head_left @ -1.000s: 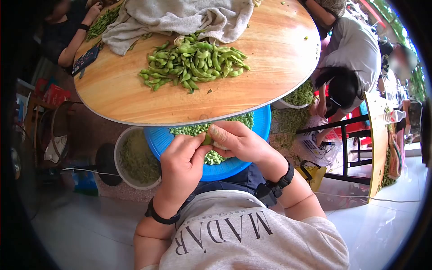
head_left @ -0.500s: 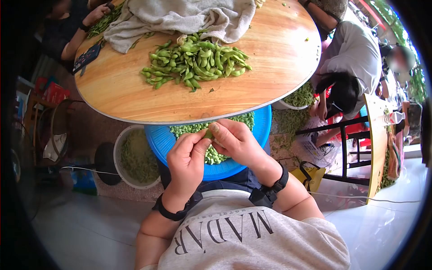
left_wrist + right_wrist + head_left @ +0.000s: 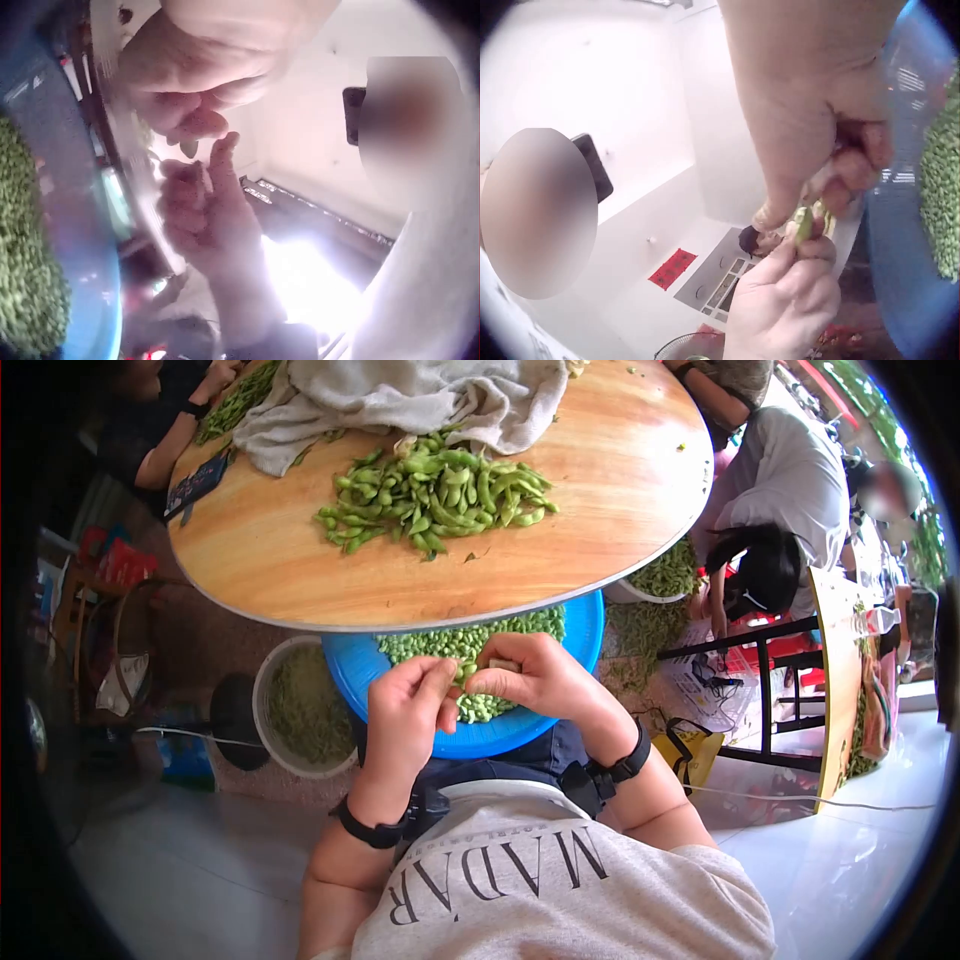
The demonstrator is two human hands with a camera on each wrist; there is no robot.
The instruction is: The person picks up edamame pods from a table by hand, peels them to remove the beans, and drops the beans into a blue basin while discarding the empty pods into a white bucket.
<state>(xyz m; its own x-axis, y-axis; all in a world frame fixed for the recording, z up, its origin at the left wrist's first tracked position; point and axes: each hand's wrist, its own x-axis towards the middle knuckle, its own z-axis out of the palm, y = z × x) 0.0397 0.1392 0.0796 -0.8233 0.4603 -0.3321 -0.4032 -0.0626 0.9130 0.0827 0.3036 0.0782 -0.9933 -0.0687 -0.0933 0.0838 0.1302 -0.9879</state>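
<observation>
Over a blue basin [image 3: 345,670] of shelled green beans [image 3: 425,643], both hands meet at a green edamame pod [image 3: 464,672]. My left hand [image 3: 405,695] pinches it between thumb and fingertips; the right wrist view shows the pod [image 3: 803,225] standing up from that pinch. From the other side my right hand [image 3: 540,678] comes to the pod with thumb and curled fingers. Something pale [image 3: 506,664] shows in the curl of the right fingers. In the left wrist view only a green tip [image 3: 189,148] pokes out below the left fingers.
A wooden table [image 3: 270,575] overhangs the basin's far side, bearing a pile of edamame pods [image 3: 440,495] and a grey cloth [image 3: 400,400]. A white bucket [image 3: 262,705] with green pods stands left on the floor. A person [image 3: 785,470] bends at the right.
The hands have drawn slightly apart and the right thumb has shifted lower. More of the green pod shows between them, along with the pale thing in the right fingers.
</observation>
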